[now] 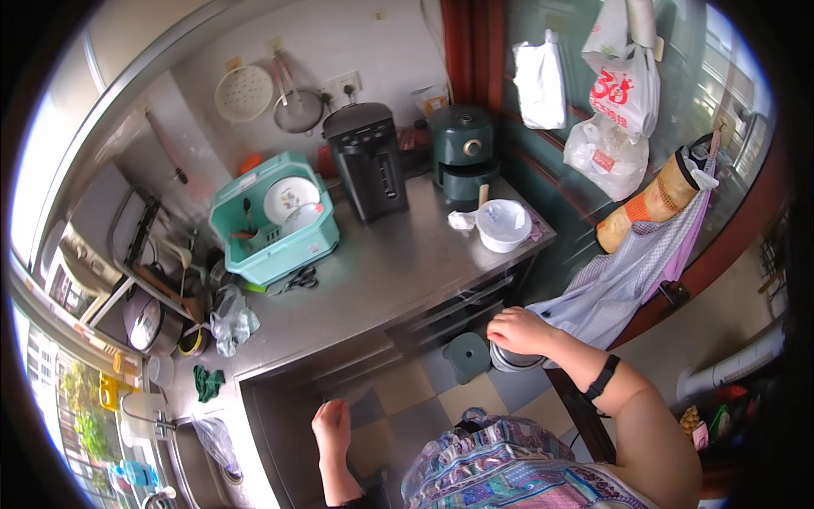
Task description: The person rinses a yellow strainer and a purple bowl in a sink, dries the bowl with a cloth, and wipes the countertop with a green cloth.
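Note:
My left hand (332,427) hangs low in front of the dark cabinet side, its fingers loosely curled. I see nothing in it, but its palm is turned away. My right hand (518,331), with a black band on the wrist, is raised above a grey bin (516,364). Its fingers are bent down and hide their tips, so a hold on anything cannot be made out. Close to it hangs a checked cloth apron (613,280). A grey-green plastic stool (468,357) stands on the tiles beside the bin.
A steel counter (381,273) carries a turquoise dish box (280,254), a black water dispenser (367,159), a green air fryer (464,149), a white bowl (503,226) and black scissors (299,280). A sink (197,455) lies at lower left. Plastic bags (620,95) hang on the door.

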Demonstrator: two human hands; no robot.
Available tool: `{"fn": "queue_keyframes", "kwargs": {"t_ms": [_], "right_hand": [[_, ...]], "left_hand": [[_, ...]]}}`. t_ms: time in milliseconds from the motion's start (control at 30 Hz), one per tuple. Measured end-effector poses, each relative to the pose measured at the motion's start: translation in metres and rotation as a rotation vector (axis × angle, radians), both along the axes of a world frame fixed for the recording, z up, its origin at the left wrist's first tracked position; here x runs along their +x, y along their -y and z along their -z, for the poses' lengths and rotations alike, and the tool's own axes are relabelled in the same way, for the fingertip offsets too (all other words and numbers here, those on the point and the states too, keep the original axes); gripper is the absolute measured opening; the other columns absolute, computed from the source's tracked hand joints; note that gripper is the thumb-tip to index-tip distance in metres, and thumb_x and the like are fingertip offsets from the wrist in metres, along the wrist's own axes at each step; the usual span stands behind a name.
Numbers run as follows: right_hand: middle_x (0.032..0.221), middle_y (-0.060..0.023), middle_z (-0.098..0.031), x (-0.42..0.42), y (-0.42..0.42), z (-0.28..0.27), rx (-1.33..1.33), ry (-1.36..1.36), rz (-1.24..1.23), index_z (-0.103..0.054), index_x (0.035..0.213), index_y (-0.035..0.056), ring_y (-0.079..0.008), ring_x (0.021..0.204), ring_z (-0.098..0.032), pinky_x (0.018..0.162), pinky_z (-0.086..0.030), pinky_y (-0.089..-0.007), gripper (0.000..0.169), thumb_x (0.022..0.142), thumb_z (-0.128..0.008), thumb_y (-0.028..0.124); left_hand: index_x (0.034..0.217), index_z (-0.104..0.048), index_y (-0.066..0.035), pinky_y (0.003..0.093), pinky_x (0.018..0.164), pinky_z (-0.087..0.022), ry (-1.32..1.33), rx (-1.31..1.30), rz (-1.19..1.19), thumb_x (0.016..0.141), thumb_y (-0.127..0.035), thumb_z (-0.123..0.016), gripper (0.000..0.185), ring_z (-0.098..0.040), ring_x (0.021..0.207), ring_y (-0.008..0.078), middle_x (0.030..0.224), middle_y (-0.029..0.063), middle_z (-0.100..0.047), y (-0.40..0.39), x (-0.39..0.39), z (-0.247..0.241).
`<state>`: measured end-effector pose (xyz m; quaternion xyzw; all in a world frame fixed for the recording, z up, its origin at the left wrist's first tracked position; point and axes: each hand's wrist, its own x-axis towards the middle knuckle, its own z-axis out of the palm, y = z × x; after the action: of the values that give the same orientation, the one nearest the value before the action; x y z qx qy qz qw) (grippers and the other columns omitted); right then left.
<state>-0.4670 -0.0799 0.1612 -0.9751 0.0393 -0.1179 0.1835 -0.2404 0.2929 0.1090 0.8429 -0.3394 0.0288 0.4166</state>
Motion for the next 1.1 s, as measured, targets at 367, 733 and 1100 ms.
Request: {"fn": "queue_keyframes", "kwargs": {"t_ms": [367,733,1100], "right_hand": [[0.069,-0.0129,-0.061,-0.109,0.114,-0.024,0.056,0.091,0.388,-0.061,0.071,0.0035,-0.0327,0.068,-0.06,0.064,-0.047,-0.0415,0.021,0.083,-0.062,0.02],[0.095,-0.0107,-0.064,-0.077,0.178,-0.181,-0.061,0.474,0.676,-0.062,0.102,0.0064,-0.0293,0.088,-0.062,0.076,-0.049,-0.0381,0.02,0.084,-0.061,0.012],[0.097,-0.0129,-0.063,-0.045,0.211,-0.264,0.008,0.848,0.672,-0.061,0.104,0.0008,-0.027,0.086,-0.063,0.075,-0.05,-0.0324,0.022,0.084,-0.054,-0.001]], "left_hand": [[0.085,-0.069,-0.003,0.0368,0.067,-0.05,-0.072,0.047,0.579,0.081,-0.012,-0.065,0.01,-0.063,0.066,0.0283,0.078,0.0134,-0.067,0.287,0.002,-0.033],[0.111,-0.061,-0.002,0.033,0.074,-0.051,0.124,-0.234,1.162,0.081,-0.012,-0.069,0.033,-0.064,0.084,0.0263,0.098,0.0141,-0.065,0.542,0.022,-0.214],[0.14,-0.036,-0.003,0.0355,0.101,-0.037,-0.013,-0.742,1.073,0.082,-0.023,-0.07,0.07,-0.05,0.117,0.0267,0.131,0.0173,-0.049,0.67,-0.095,-0.369]]}}
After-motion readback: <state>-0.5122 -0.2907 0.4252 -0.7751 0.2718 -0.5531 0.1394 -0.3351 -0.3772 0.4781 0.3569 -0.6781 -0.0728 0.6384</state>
